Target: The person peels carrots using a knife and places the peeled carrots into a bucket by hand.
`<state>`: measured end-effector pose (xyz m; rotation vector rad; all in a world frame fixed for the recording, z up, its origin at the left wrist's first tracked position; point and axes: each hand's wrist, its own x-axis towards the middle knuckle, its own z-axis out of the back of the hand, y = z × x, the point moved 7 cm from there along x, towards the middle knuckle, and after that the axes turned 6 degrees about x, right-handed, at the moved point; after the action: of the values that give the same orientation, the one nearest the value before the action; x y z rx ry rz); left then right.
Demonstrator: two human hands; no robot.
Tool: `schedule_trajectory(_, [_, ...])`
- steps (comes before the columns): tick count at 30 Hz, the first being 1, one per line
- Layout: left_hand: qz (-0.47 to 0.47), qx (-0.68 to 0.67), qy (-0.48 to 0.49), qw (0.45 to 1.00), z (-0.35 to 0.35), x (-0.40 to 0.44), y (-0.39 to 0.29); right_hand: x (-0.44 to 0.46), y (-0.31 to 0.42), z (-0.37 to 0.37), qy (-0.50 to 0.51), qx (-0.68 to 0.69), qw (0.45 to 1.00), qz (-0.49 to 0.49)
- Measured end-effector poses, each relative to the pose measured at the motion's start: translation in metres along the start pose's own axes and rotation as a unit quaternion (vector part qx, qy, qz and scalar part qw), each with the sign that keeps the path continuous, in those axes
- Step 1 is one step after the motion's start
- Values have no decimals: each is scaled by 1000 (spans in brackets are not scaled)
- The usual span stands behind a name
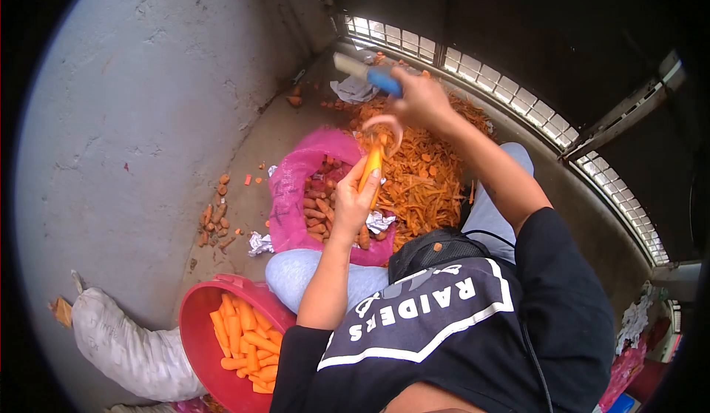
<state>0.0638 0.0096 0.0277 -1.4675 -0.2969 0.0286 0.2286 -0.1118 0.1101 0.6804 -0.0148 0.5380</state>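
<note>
My left hand (353,195) is wrapped round an orange carrot (372,170), its tip pointing up and away from me. Above and to the right, my right hand (423,102) grips a knife by its blue handle (384,81); the pale blade, smeared by motion, points to the upper left, apart from the carrot. A blurred pinkish curved shape (398,132) shows at the carrot's far end; I cannot make out what it is. Beneath my hands, a pink mesh sack (292,184) stands open with rough, unpeeled carrots (316,213) inside. Beside it spreads a heap of orange peelings (421,198).
A red bucket (194,302) of peeled carrots (248,339) stands by my left leg. Near the grey wall (148,117) lies a stuffed white sack (133,346). Carrot stubs (214,221) and crumpled paper (260,244) litter the floor. A metal grille (488,80) curves along the far right.
</note>
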Motion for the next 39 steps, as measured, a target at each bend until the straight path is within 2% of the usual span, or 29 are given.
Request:
schedule_trajectory(1, [-20,24,-9,999,2,0,-3,12,-10,6,-11,3,999,-36])
schedule_trajectory(3, [6,13,-5,1000,3,-5,-9,31,-31,31,-60,-127,989,-43])
schedule_trajectory(4, [17,9,-1,1000,4,-7,-12,34,-37,41,-95,-101,989,-54])
schedule_trajectory(7, [25,-9,10,1000,4,-8,-10,22,-33,46,-84,-62,991,-81])
schedule_trajectory(9, [110,-151,63,980,3,-9,-5,7,-21,31,-31,28,996,-81])
schedule_trajectory(11, [172,-267,100,943,-1,-11,1,-5,-14,11,-18,73,997,-36])
schedule_trajectory(12, [194,-315,110,922,-6,-12,8,-16,-3,11,-38,79,996,6])
schedule_trajectory(14, [236,-382,132,884,-13,-15,24,-29,8,6,-37,74,996,19])
schedule_trajectory(17, [258,-385,52,884,-12,-13,32,-45,22,-4,-4,76,997,34])
schedule_trajectory(21, [215,-374,25,902,-4,-8,57,-56,38,-27,58,91,992,72])
schedule_trajectory(23, [203,-384,14,901,-2,-8,67,-56,46,-36,85,54,991,90])
schedule_trajectory(26, [195,-362,-40,911,-7,-7,43,-55,57,-43,114,-17,987,114])
schedule_trajectory(28, [203,-301,-72,929,-4,-9,38,-46,56,-41,98,-16,990,105])
schedule_trajectory(31, [188,-226,-42,955,6,-11,44,-17,41,-32,75,-29,995,61])
schedule_trajectory(33, [176,-197,-4,964,4,-10,33,7,28,-12,11,-60,996,63])
schedule_trajectory(36, [201,-254,37,945,-8,-13,26,38,-10,16,-37,-136,990,-20])
schedule_trajectory(37, [209,-271,54,938,-12,-12,17,43,-24,25,-79,-144,985,-52])
schedule_trajectory(39, [210,-328,81,918,-17,-10,2,36,-32,36,-133,-99,985,-55])
